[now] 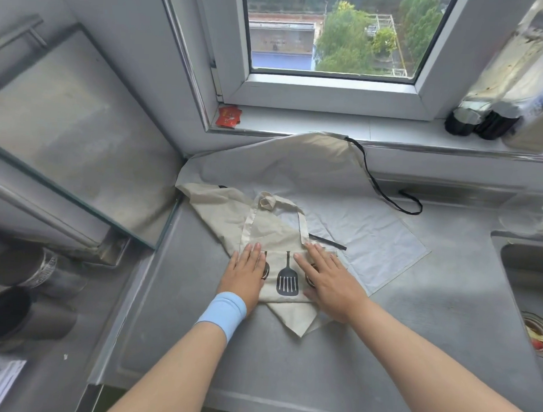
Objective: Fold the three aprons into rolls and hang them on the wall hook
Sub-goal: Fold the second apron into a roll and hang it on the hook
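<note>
A beige apron (289,241) with a dark spatula print lies partly folded on the steel counter (257,361), its neck loop pointing toward the window. My left hand (248,273) lies flat on its left side, fingers together. My right hand (326,280) presses flat on its right side. Neither hand grips the cloth. Under it spreads a larger pale apron (371,235), whose top edge climbs the wall below the sill and whose black strap (386,192) trails to the right. I cannot make out a third apron or a wall hook.
A sink (531,279) with a drain strainer sits at the right. Dark bottles (479,121) and a red packet (228,116) rest on the window sill. Metal cups (27,288) stand lower left, beside a glass panel (80,129).
</note>
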Demonstrator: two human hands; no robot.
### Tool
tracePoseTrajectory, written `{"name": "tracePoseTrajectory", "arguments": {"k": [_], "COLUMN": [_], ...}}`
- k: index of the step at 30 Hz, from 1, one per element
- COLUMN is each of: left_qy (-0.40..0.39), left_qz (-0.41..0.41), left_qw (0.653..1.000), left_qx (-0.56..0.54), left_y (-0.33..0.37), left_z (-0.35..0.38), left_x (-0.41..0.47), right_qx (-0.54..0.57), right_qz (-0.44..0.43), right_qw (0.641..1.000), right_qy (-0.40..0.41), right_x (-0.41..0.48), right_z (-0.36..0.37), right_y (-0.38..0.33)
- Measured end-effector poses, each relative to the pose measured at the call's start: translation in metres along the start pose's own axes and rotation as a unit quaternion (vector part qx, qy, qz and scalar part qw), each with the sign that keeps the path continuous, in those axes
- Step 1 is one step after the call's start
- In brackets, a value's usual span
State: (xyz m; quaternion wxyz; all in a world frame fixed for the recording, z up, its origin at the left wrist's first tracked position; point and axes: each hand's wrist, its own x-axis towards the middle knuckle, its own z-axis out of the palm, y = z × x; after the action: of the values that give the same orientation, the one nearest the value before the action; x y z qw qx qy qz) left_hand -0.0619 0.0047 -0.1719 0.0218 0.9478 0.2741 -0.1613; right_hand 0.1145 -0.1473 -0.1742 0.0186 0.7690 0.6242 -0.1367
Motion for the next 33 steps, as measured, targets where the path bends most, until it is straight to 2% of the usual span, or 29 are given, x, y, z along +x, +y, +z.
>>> {"name": "tracePoseTrajectory", "arguments": {"k": [1, 3, 5, 8, 12, 14, 16, 20, 24, 29, 31, 33], "left_qy": [0.045, 0.071, 0.077, 0.029, -0.01, -0.018, -0.021, -0.019, 0.004, 0.018, 0.028, 0.081], "left_qz": [0.008, 0.045, 0.074, 0.064, 0.089, 0.098, 0.092, 0.063, -0.027, -0.025, -0.031, -0.011], "left_qw": [0.999, 0.996, 0.994, 0.997, 0.994, 0.992, 0.99, 0.989, 0.972, 0.965, 0.974, 0.991], "left_qx": [0.016, 0.02, -0.003, -0.041, -0.067, -0.082, -0.108, -0.136, -0.232, -0.261, -0.224, -0.11], "left_y": [0.002, 0.007, 0.008, 0.003, -0.009, -0.014, -0.02, -0.03, -0.039, -0.039, -0.036, -0.029], "left_z": [-0.003, -0.016, -0.019, -0.018, -0.017, -0.018, -0.019, -0.024, -0.03, -0.022, -0.021, -0.023], "left_x": [0.002, 0.0, -0.001, -0.003, -0.006, -0.005, -0.003, 0.008, 0.018, 0.028, 0.032, 0.037], "right_qx": [-0.016, -0.033, -0.009, 0.028, 0.017, 0.007, 0.011, 0.013, 0.018, -0.019, -0.02, -0.038], "right_qz": [-0.018, -0.06, -0.069, -0.048, -0.04, -0.043, -0.034, 0.042, 0.098, 0.126, 0.145, 0.15], "right_qw": [0.999, 0.994, 0.996, 0.998, 0.998, 0.998, 0.999, 0.999, 0.995, 0.992, 0.989, 0.988], "right_qy": [0.036, 0.09, 0.061, 0.009, -0.05, -0.052, -0.029, 0.023, 0.009, -0.009, -0.027, -0.025], "right_x": [0.001, 0.004, 0.004, 0.002, 0.004, 0.007, 0.011, 0.023, 0.031, 0.047, 0.054, 0.059], "right_z": [-0.003, -0.006, -0.01, -0.015, -0.021, -0.026, -0.033, -0.044, -0.039, -0.039, -0.038, -0.04], "right_y": [-0.002, -0.006, -0.011, -0.008, -0.005, -0.006, -0.006, 0.0, 0.019, 0.023, 0.019, 0.018]}}
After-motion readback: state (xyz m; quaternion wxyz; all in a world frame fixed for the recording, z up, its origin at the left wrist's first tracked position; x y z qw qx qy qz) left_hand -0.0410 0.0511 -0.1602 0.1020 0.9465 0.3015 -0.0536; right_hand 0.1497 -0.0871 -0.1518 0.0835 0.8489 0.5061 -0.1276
